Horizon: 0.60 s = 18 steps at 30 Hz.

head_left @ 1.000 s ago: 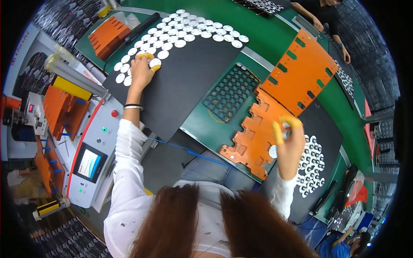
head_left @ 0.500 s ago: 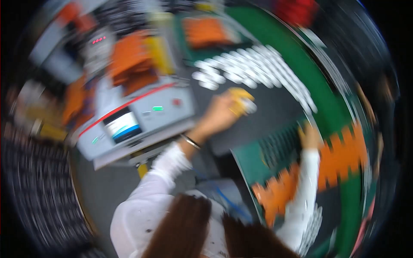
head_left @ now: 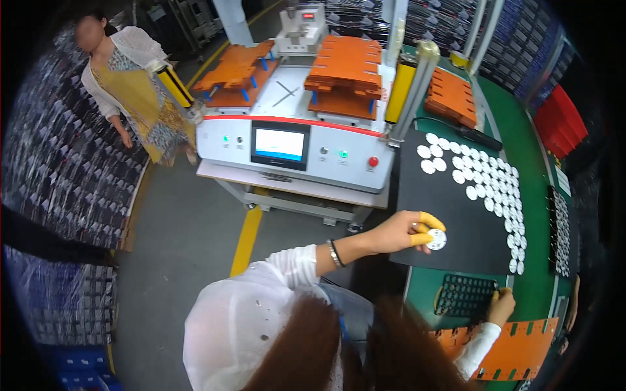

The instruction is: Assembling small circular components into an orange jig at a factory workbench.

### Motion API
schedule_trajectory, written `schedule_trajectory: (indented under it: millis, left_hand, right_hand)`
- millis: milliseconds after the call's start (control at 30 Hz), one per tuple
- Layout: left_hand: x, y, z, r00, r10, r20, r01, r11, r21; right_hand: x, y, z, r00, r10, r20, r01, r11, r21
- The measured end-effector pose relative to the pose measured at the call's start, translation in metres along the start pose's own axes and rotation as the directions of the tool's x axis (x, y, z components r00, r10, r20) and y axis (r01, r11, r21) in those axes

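My left hand (head_left: pixel 417 233), with yellow covers on its fingertips, pinches a white round disc (head_left: pixel 437 240) that has small holes in it. It is above a black mat (head_left: pixel 450 218), where several rows of similar white discs (head_left: pixel 486 176) lie toward the far and right sides. My right hand (head_left: pixel 502 306) is closed at the right edge of a black tray with a grid of holes (head_left: pixel 462 296), on the green bench. Its fingertips are small and partly hidden. Beneath my right forearm lies an orange notched panel (head_left: pixel 518 348).
Left of the mat stands a grey machine (head_left: pixel 287 153) with a screen, bearing orange panel fixtures (head_left: pixel 345 65). More orange panels (head_left: pixel 451 98) sit behind the mat, with a red bin (head_left: pixel 561 120) at far right. A person (head_left: pixel 134 85) stands at far left, near wrapped stacks (head_left: pixel 59 143).
The view has swung left and sharpened, bringing the machine nearer the middle and a person into sight. My left hand still holds the white disc; my right hand stays by the black tray.
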State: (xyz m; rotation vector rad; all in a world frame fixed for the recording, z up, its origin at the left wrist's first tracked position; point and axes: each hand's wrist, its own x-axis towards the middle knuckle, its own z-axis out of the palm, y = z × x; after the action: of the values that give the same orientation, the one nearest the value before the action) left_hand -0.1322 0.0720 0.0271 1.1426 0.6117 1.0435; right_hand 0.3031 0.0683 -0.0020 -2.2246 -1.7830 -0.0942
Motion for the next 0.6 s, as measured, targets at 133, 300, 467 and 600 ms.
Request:
schedule_trajectory:
  millis: [133, 300, 467, 600]
  left_hand:
    - [0.006, 0.005, 0.020, 0.999, 0.034, 0.026, -0.032, 0.998, -0.048]
    - [0.003, 0.016, 0.057, 0.999, -0.004, 0.049, 0.008, 0.996, -0.084]
    - [0.009, 0.007, 0.137, 0.950, -0.010, 0.311, 0.055, 0.989, -0.138]
    - [-0.003, -0.003, 0.184, 0.865, -0.062, 0.497, 0.165, 0.972, -0.166]
  right_hand:
    - [-0.033, -0.007, -0.044, 0.993, 0.040, -0.115, -0.036, 0.999, 0.036]
    - [-0.078, -0.129, -0.115, 0.971, -0.042, -0.234, 0.166, 0.824, 0.542]
    - [-0.153, -0.150, -0.160, 0.952, -0.033, -0.305, 0.229, 0.737, 0.636]
    - [-0.210, -0.143, -0.152, 0.880, 0.301, -0.367, 0.037, 0.727, 0.686]
